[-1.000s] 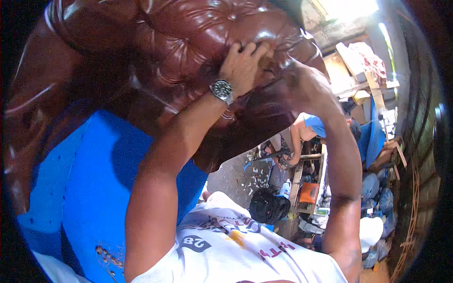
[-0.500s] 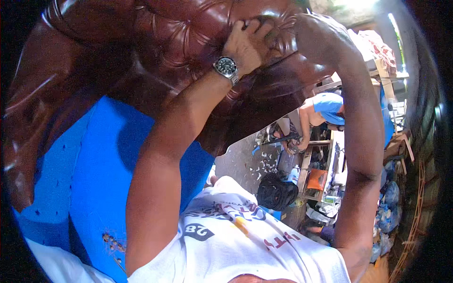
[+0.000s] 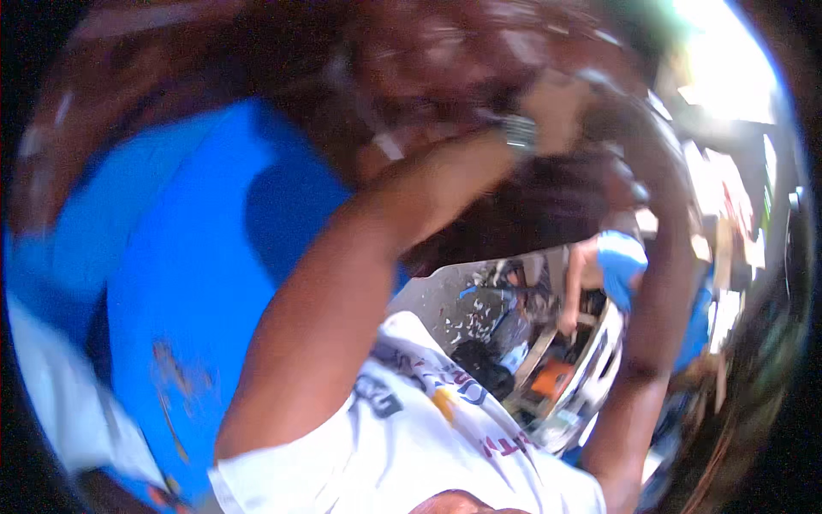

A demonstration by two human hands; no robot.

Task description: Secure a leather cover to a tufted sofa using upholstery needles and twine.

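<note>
A reddish-brown tufted leather cover (image 3: 428,77) with a glossy surface fills the top of the view, blurred by motion. My left arm, with a metal wristwatch (image 3: 518,133) on it, reaches across to the right. My left hand (image 3: 555,107) is against the cover at its right part, its fingers smeared. Up along the right side comes my right arm, bending inward at the top; my right hand (image 3: 604,116) is close to the left one, too blurred for its fingers to show. Below the cover a bright blue padded surface (image 3: 197,248) shows on the left.
Farther off at the right, a person in blue clothing (image 3: 621,253) bends over wooden framing. An orange item (image 3: 552,377) and a dark bag (image 3: 479,364) are near it. White scraps (image 3: 479,308) litter the grey floor. White cloth (image 3: 68,377) lies at the lower left.
My left hand has moved right across the tufted cover, close to my right arm. The view has shifted and blurred; the cover's left side sits higher, baring more blue surface.
</note>
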